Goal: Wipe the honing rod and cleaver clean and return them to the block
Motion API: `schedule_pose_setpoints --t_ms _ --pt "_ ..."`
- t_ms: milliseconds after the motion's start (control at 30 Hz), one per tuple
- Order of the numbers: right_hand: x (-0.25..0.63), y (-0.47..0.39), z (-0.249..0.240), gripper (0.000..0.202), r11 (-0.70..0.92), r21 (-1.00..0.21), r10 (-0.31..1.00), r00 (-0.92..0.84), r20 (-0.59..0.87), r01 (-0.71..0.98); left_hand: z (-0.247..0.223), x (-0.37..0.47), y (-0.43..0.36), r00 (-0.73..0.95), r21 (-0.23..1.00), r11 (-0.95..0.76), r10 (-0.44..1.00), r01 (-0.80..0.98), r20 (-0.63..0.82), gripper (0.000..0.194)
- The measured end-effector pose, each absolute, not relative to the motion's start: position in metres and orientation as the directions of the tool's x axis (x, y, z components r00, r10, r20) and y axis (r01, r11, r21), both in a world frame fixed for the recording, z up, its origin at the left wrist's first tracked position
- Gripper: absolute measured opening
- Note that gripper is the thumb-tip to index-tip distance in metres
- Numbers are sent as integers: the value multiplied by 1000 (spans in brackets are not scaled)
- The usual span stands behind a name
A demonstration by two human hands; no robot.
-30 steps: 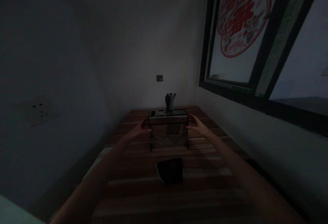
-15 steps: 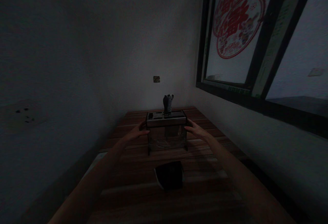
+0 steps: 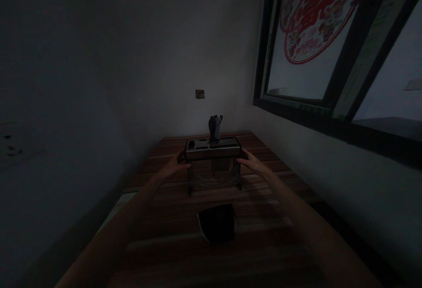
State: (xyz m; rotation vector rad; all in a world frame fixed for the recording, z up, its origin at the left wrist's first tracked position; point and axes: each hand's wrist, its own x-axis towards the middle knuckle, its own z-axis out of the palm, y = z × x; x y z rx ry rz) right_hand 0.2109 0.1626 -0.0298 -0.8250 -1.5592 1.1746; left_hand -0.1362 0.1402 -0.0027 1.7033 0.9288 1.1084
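A box-like rack (image 3: 213, 151) with a dark, slotted top and a clear lower part stands on the wooden table (image 3: 171, 231). Its left side is gripped by my left hand (image 3: 174, 166), the thumb on the front and the fingers partly hidden behind. My right hand (image 3: 252, 163) holds the opposite side in the same way. Dark-handled objects (image 3: 214, 129) stand upright from the middle of the top. Nearer to me, a black flat piece (image 3: 216, 223) with a pale left edge lies on the table.
Behind the table rises a pale wall with a small box (image 3: 200, 94) on it. A dark-framed window (image 3: 303, 110) with a red round decoration (image 3: 310, 20) is on the right. The scene is dim.
The view has shifted slightly, so the window decoration sits higher and further right. Both hands remain on the rack's sides, and the rack looks slightly higher in the view.
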Motion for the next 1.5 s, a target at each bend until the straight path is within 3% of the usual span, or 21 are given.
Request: schedule_pose_setpoints --t_ms 600,1000,1500 --pt "231 162 -10 60 330 -942 911 -243 334 -59 6 -107 138 271 934 -351 907 69 321 86" --pt "298 153 -2 52 299 -954 932 -203 300 -40 13 -42 143 305 934 -355 886 -36 348 70" --pt "351 141 -9 39 215 -975 969 -116 219 -46 -1 22 147 310 934 -331 881 -137 358 69"
